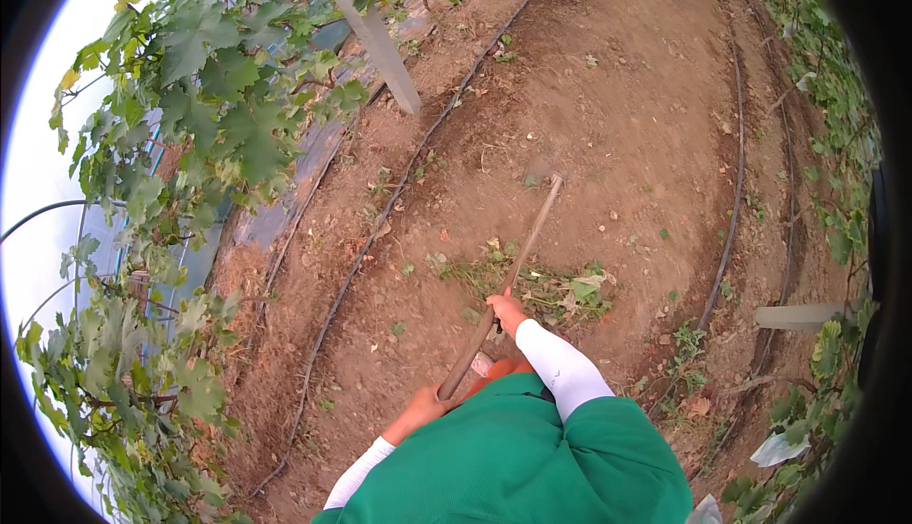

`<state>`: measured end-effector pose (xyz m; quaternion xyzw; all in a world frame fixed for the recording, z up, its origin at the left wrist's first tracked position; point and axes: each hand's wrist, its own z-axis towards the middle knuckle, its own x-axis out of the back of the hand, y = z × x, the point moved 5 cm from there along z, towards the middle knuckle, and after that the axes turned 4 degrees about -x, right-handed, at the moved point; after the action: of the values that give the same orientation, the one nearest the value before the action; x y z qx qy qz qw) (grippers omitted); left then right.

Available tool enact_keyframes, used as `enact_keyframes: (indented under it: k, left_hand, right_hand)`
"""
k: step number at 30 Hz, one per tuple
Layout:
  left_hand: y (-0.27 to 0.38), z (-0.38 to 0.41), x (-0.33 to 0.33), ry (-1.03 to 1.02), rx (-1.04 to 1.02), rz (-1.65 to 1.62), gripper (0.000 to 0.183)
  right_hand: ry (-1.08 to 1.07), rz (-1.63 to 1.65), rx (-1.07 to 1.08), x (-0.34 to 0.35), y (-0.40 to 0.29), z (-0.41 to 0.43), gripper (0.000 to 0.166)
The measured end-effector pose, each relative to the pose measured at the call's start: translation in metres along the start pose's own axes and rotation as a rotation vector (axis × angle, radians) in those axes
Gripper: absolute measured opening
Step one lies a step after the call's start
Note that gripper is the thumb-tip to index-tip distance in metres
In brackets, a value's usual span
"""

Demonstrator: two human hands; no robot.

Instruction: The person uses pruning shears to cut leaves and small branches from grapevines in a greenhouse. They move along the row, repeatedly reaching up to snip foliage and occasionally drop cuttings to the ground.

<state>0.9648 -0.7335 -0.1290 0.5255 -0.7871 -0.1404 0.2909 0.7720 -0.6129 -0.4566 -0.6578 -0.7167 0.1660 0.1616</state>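
Note:
Both of my hands are closed around the wooden handle (531, 242) of a long garden tool that looks like a hoe. My right hand (506, 311) grips it around the middle. Lower down, close to my body, my left hand (422, 408) holds the rear part of the handle. The far end reaches the bare soil ahead, where the tool's head (541, 167) is too blurred to make out its shape. A heap of pulled weeds and leaves (584, 289) lies on the ground under and beside the handle.
Leafy grapevines (235, 75) rise on the left, with more vines (830, 225) on the right. A concrete post (377, 46) slants at upper left; another post (801, 316) stands at right. Black drip hoses (399, 189) run along both sides of the soil path (627, 118).

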Motion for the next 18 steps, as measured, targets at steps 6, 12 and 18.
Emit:
enact_keyframes:
  k: [6,12,18]
  left_hand:
    - [-0.046,-0.156,0.045,-0.056,0.007,-0.101,0.037]
    - [0.004,-0.246,0.055,0.003,0.143,-0.036,0.026]
    - [0.026,-0.231,0.072,-0.002,0.208,-0.295,0.032]
  right_hand:
    - [-0.100,-0.049,-0.188,-0.025,0.025,-0.054,0.054]
    - [-0.286,-0.171,-0.413,-0.035,0.083,-0.079,0.034]
    - [-0.267,-0.184,-0.176,-0.038,0.058,-0.017,0.051]
